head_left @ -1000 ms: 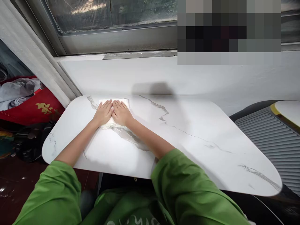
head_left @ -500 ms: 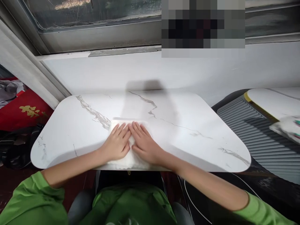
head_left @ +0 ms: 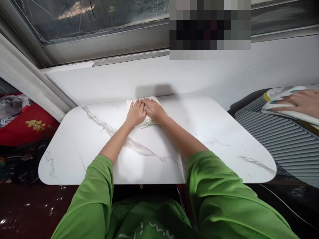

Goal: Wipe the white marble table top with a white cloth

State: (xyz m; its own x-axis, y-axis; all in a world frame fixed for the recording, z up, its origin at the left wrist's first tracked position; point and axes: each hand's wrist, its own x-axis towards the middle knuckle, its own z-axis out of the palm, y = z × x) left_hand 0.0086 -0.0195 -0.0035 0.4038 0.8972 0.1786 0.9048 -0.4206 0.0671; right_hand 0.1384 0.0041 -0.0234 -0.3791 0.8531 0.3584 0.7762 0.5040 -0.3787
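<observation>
A white cloth [head_left: 146,124] lies at the far edge of the white marble-patterned table [head_left: 74,142], close to the wall. It is rumpled along its near side. My left hand [head_left: 136,113] presses flat on its left part, fingers stretched forward. Beside it, my right hand [head_left: 155,111] lies flat on the cloth's right part, its fingertips meeting those of the left. Both hands are open, palms down, and cover much of the cloth. Both arms reach out straight across the tabletop.
A white wall [head_left: 104,79] rises behind the table below a window [head_left: 99,20]. On the right, another person's hand [head_left: 305,103] rests on a patterned white cloth [head_left: 270,107] above a grey ribbed surface [head_left: 264,132]. A red bag [head_left: 30,126] and dark items are at the left.
Both my hands have slid the cloth away from me, from the table's near edge to its far edge, and the cloth has bunched up. Another person's hand has appeared at the right.
</observation>
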